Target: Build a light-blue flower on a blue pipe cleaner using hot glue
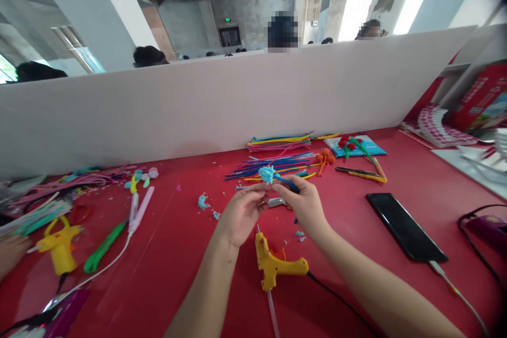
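Observation:
A light-blue fluffy pipe-cleaner flower (267, 174) on a dark blue stem is held over the red table. My right hand (307, 205) pinches the stem between thumb and fingers. Just below the flower is my left hand (243, 212), its fingers curled and thumb bent in; whether anything sits between them is hidden. Scissors (276, 202) lie behind the hands, partly covered. Nearer me, a yellow glue gun (273, 263) rests on its side with a glue stick in its back. Light-blue fluff scraps (203, 202) lie to the left.
Pipe cleaners (273, 165) lie in bundles before a white partition (222, 108). At right are a phone (404, 227) on a cable and red-and-green pipe-cleaner pieces (350, 143). Leftward are another yellow glue gun (61, 245), a green-handled tool (103, 248) and another person's hand (13, 253).

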Demonstrator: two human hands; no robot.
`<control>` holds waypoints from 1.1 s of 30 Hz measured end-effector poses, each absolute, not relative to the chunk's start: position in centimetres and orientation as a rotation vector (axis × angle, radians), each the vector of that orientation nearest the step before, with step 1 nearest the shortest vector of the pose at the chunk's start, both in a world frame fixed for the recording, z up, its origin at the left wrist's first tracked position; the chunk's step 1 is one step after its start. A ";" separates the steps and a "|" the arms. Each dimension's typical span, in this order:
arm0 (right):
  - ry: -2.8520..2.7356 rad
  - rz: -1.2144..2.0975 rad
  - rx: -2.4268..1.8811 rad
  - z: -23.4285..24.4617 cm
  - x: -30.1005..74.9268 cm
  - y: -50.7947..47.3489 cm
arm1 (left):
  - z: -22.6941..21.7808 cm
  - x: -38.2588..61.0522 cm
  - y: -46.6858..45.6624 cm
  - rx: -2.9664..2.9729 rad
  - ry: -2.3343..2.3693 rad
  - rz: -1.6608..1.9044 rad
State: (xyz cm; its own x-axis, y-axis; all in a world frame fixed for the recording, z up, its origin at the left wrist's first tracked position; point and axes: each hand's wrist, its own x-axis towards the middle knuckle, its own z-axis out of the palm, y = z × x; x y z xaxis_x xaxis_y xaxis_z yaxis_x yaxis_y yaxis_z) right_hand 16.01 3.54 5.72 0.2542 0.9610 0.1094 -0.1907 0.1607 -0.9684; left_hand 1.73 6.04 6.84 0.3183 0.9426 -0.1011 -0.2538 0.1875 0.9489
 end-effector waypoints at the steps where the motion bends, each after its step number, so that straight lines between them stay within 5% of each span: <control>1: -0.919 1.021 -1.060 5.7 16.1 3.6 | 6.7 1.8 6.1 1.032 0.850 0.998; 12: -0.734 1.447 -0.820 6.6 18.0 4.6 | 6.4 3.7 6.3 1.471 1.026 1.356; 22: -0.691 1.641 -0.739 6.9 17.1 3.5 | 5.7 4.1 6.0 2.618 1.079 1.824; 33: -0.787 1.087 -0.789 9.9 25.9 4.5 | 3.9 -2.0 8.5 2.433 1.578 1.128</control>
State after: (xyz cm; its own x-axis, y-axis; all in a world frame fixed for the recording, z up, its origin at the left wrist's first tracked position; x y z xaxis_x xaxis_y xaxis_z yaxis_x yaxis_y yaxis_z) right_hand 25.94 4.50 9.90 0.2670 0.9509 0.1567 -0.4459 0.2660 -0.8546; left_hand -2.02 8.51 3.93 0.2226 0.8038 0.5517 0.7820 -0.4851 0.3913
